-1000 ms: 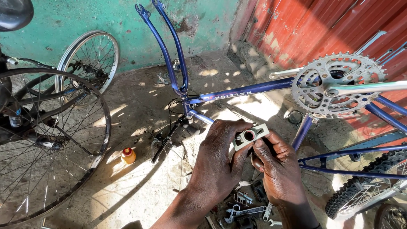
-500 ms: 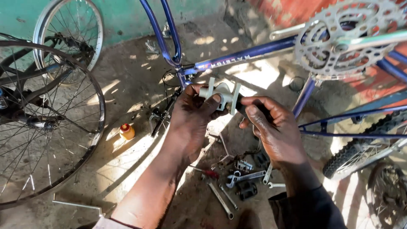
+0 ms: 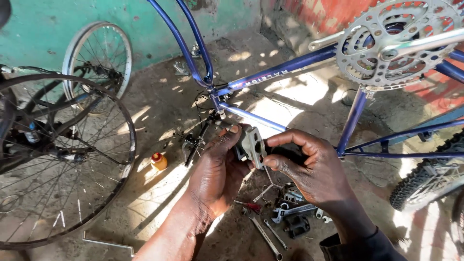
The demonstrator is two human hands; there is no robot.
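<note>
While both hands, left hand (image 3: 217, 171) and right hand (image 3: 309, 169), pinch a grey blocky metal pedal (image 3: 252, 145) between them above scattered wrenches (image 3: 285, 212) on the dusty floor (image 3: 159, 193), its far side is hidden.

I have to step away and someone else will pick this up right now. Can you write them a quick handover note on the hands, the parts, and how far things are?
Left hand: grips the grey bicycle pedal from its left side.
Right hand: thumb and fingers pinch the pedal's right side.
Pedal: held in the air, off the bike, above the ground.
Spanners and a black pedal lie on the dirt floor under the hands.
Blue bike frame is upside down, chainring at upper right.
Done: pedal in hand.
Left: nothing is fitted to the bike yet.
</note>
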